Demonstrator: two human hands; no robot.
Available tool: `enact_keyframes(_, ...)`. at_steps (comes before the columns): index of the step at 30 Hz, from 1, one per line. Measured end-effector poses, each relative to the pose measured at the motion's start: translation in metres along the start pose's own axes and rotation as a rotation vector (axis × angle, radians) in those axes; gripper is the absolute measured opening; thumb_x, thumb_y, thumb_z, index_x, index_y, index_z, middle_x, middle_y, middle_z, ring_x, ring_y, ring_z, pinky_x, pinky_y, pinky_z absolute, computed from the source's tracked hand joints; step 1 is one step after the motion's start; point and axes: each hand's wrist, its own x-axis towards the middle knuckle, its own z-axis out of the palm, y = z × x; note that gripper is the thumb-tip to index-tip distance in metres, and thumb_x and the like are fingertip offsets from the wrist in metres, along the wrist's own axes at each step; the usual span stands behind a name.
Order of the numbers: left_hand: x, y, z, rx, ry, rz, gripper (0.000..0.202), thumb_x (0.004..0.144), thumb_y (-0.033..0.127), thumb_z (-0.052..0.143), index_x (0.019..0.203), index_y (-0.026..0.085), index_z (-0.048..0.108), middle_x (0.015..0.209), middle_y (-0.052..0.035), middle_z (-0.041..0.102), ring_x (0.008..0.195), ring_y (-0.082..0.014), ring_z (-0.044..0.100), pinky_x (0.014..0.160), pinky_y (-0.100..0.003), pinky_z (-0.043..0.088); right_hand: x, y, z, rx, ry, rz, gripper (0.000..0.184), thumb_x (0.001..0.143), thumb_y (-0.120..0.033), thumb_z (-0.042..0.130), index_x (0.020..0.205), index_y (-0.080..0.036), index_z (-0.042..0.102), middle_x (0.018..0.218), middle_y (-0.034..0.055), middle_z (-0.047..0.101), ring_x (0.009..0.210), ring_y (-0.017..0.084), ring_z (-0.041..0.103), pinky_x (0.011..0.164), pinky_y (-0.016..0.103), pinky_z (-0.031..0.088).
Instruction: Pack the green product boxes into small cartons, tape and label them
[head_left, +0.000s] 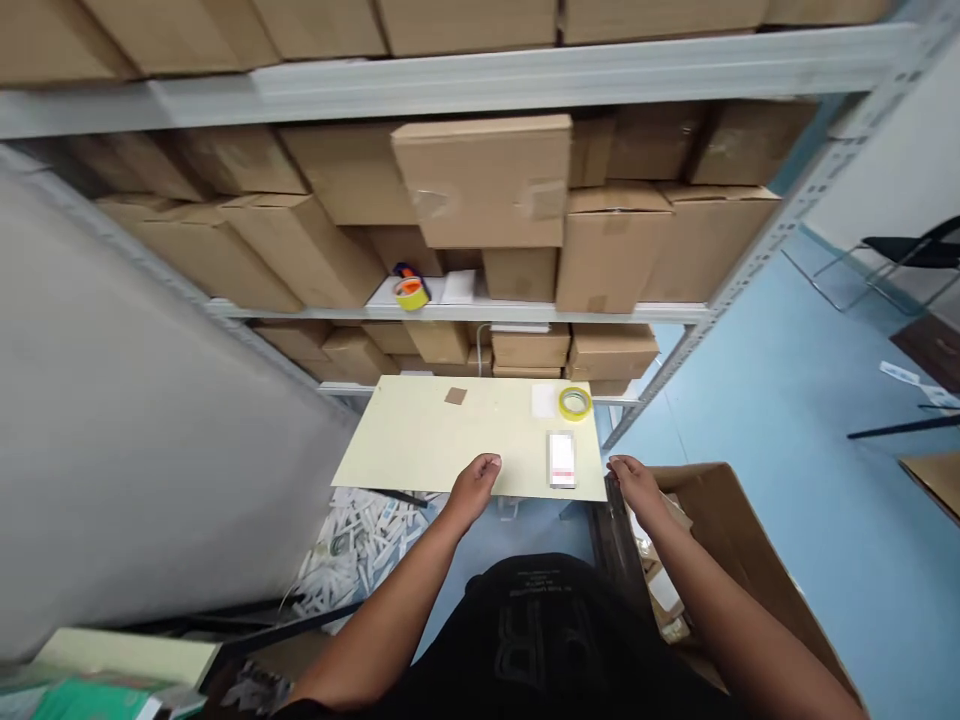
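Over the front edge of the cream board (420, 440), my left hand (475, 486) is closed, thumb against curled fingers. My right hand (636, 482) is pinched together just off the board's right front corner. Whatever either hand may hold is too small or hidden to make out. Between them on the board lies a flat white rectangle with a greyish border and a pink strip (562, 460), closer to my right hand. Behind it are a roll of yellow tape (574, 403) and a white paper square (545, 401). A small brown cardboard piece (455, 396) lies farther left.
Metal shelving (480, 82) packed with cardboard boxes (487, 185) rises behind the board. A tape dispenser with yellow tape (411, 290) sits on the middle shelf. At right stands an open carton (742, 560) with packets inside. White scraps (360, 540) pile at lower left.
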Motion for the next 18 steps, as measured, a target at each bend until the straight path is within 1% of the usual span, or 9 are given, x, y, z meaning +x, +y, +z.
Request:
enact_keyframes(3,-0.012,-0.023,-0.049,-0.030,0.049,0.006,0.048,0.092,0.063,0.052,0.108,0.022,0.070,0.116,-0.0091,0.073,0.107,-0.0271,0.068,0.090,-0.039,0.054,-0.008,-0.019,0.057,0.016,-0.087,0.029,0.042,0.077,-0.057,0.061,0.094,-0.020,0.073,0.095,0.0076,0.078,0.087,0.026,0.073,0.074,0.035,0.055)
enact_keyframes(5,-0.020,-0.036,-0.081,-0.036,0.084,0.008,0.046,0.091,0.061,0.053,0.108,0.022,0.070,0.114,-0.0087,0.073,0.106,-0.0269,0.068,0.088,-0.039,0.054,-0.016,-0.031,0.092,0.026,-0.122,0.022,0.041,0.076,-0.056,0.062,0.093,-0.021,0.073,0.098,0.0082,0.077,0.090,0.027,0.073,0.074,0.035,0.056)
enact_keyframes(7,-0.028,-0.047,-0.110,-0.040,0.127,0.004,0.045,0.090,0.060,0.054,0.108,0.022,0.070,0.110,-0.0080,0.074,0.104,-0.0263,0.068,0.087,-0.038,0.054,-0.023,-0.045,0.124,0.021,-0.146,0.007,0.040,0.076,-0.056,0.063,0.093,-0.021,0.074,0.098,0.0086,0.077,0.092,0.028,0.073,0.075,0.036,0.056)
enact_keyframes(10,-0.040,-0.061,-0.148,-0.070,0.202,-0.012,0.045,0.090,0.059,0.054,0.109,0.021,0.069,0.109,-0.0084,0.074,0.103,-0.0260,0.068,0.087,-0.038,0.054,-0.031,-0.067,0.164,-0.032,-0.210,-0.023,0.040,0.078,-0.056,0.062,0.095,-0.022,0.074,0.099,0.0082,0.077,0.095,0.028,0.072,0.077,0.038,0.056)
enact_keyframes(12,-0.048,-0.071,-0.168,-0.109,0.254,-0.024,0.046,0.089,0.059,0.054,0.110,0.020,0.069,0.111,-0.0092,0.073,0.104,-0.0260,0.068,0.087,-0.038,0.054,-0.033,-0.081,0.186,-0.069,-0.268,-0.045,0.039,0.080,-0.056,0.061,0.096,-0.022,0.074,0.102,0.0079,0.077,0.097,0.028,0.072,0.081,0.038,0.056)
enact_keyframes(14,-0.054,-0.081,-0.184,-0.145,0.316,-0.042,0.046,0.089,0.058,0.056,0.109,0.020,0.068,0.112,-0.0095,0.073,0.104,-0.0259,0.068,0.087,-0.038,0.054,-0.032,-0.094,0.208,-0.094,-0.326,-0.065,0.039,0.082,-0.056,0.060,0.098,-0.022,0.073,0.105,0.0084,0.077,0.099,0.028,0.072,0.083,0.039,0.056)
enact_keyframes(18,-0.063,-0.097,-0.204,-0.227,0.450,-0.115,0.044,0.087,0.058,0.057,0.106,0.020,0.069,0.107,-0.0087,0.074,0.101,-0.0258,0.068,0.085,-0.039,0.054,-0.018,-0.116,0.252,-0.142,-0.446,-0.091,0.040,0.083,-0.056,0.061,0.101,-0.023,0.074,0.108,0.0093,0.077,0.101,0.029,0.072,0.083,0.039,0.057)
